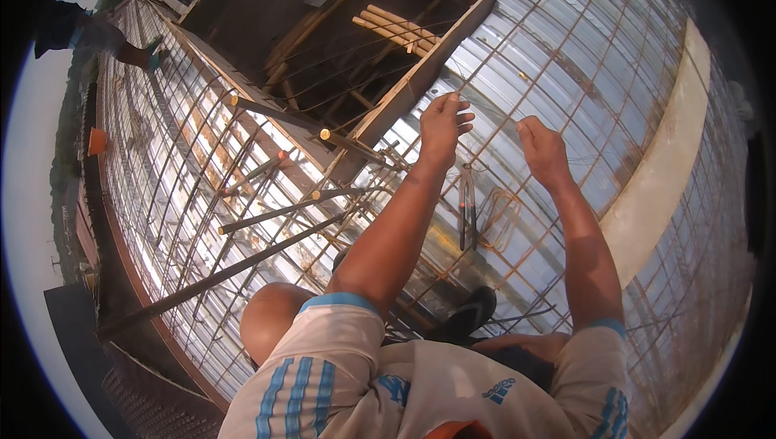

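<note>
Two hands work one crossing of the rebar mesh (566,59) that lies over the corrugated steel decking (517,35). As I read it, my left hand (443,125) pinches a thin tie wire (493,116), fingers curled nearly shut, and my right hand (543,148) grips its other end in a loose fist. Judging by the slack strand, this tie is not yet twisted tight. A pair of pincers (467,204) lies untouched on the mesh just below, beside a coil of wire (501,217). How many crossings are already tied I cannot tell; the knots are too small. My knees hide the mesh underfoot.
</note>
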A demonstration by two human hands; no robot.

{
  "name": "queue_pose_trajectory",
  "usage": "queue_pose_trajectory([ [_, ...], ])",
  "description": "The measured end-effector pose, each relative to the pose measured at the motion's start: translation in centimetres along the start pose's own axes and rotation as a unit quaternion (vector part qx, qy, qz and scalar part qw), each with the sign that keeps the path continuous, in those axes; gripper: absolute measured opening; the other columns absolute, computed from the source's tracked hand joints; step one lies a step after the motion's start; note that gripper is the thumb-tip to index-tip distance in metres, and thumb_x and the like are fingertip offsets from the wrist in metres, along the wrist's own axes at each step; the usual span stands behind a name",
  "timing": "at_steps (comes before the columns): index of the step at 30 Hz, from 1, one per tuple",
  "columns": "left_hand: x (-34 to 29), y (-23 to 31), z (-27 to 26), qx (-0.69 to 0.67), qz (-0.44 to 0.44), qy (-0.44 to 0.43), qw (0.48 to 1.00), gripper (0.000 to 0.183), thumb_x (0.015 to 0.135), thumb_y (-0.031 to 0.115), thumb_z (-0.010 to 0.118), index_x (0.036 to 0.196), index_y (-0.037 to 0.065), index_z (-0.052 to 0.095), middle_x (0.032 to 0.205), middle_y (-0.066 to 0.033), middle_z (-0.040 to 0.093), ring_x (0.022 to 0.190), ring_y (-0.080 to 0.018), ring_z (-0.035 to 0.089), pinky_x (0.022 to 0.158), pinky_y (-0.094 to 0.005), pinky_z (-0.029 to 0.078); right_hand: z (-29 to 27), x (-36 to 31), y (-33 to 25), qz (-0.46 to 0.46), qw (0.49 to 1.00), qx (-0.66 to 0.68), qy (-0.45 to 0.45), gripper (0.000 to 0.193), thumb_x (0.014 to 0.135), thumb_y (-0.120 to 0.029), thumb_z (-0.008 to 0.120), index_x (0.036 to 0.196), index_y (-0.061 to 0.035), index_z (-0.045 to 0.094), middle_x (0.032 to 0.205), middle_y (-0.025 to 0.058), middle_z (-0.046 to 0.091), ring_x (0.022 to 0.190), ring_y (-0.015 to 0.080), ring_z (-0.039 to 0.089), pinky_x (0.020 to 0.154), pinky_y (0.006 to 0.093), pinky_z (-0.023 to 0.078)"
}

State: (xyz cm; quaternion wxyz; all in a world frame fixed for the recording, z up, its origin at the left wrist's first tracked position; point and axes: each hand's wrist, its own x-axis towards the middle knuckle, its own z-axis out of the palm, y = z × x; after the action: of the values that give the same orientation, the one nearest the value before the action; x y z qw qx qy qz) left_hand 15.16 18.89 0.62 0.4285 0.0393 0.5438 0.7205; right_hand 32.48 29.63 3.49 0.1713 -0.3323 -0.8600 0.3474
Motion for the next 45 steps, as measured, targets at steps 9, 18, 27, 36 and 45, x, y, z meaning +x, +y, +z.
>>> queue_pose_trajectory([
  [9,-1.3,5.3,4.6,-0.101,0.017,-0.163,0.981,0.027,0.099,0.025,0.052,0.109,0.000,0.054,0.097,-0.0092,0.060,0.091,-0.0226,0.064,0.080,-0.0359,0.054,-6.5,-2.5,-5.8,0.118,0.990,0.060,-0.054,0.028,0.096,-0.027,0.051,0.098,-0.0015,0.061,0.067,0.0092,0.055,0.062,0.0223,0.052,0.061,0.0371,0.042],
  [18,-3.5,7.4,6.2,-0.241,-0.014,-0.256,0.936,0.019,0.098,0.024,0.053,0.101,0.006,0.053,0.080,-0.0015,0.055,0.066,-0.0107,0.053,0.064,-0.0308,0.052,-9.1,-5.2,-8.2,0.160,0.977,0.028,-0.138,0.021,0.090,-0.017,0.061,0.093,0.0029,0.066,0.065,-0.0001,0.051,0.064,0.0089,0.045,0.059,0.0258,0.037],
  [27,-4.3,7.0,5.6,-0.410,-0.033,-0.375,0.831,0.014,0.101,0.022,0.048,0.100,0.008,0.053,0.080,-0.0020,0.052,0.063,-0.0091,0.047,0.053,-0.0237,0.041,-8.9,-2.7,-8.1,0.156,0.987,0.023,-0.033,0.028,0.092,-0.024,0.059,0.089,0.0024,0.066,0.068,0.0000,0.055,0.064,0.0112,0.049,0.059,0.0286,0.039],
  [36,-4.2,8.1,3.6,-0.357,-0.014,-0.361,0.862,0.020,0.100,0.027,0.051,0.096,0.008,0.053,0.074,-0.0013,0.051,0.059,-0.0084,0.045,0.052,-0.0231,0.038,-10.6,-3.5,-10.4,0.179,0.963,0.200,-0.023,0.026,0.090,-0.025,0.060,0.092,0.0001,0.068,0.066,0.0075,0.057,0.064,0.0153,0.051,0.062,0.0314,0.042],
  [45,-3.9,6.7,2.6,-0.372,-0.023,-0.334,0.866,0.015,0.100,0.023,0.051,0.101,0.009,0.054,0.081,-0.0019,0.054,0.065,-0.0103,0.049,0.057,-0.0249,0.043,-10.9,-4.3,-12.7,0.092,0.902,0.241,-0.345,0.026,0.089,-0.023,0.062,0.083,0.0016,0.068,0.065,0.0018,0.056,0.062,0.0101,0.048,0.057,0.0284,0.040],
])
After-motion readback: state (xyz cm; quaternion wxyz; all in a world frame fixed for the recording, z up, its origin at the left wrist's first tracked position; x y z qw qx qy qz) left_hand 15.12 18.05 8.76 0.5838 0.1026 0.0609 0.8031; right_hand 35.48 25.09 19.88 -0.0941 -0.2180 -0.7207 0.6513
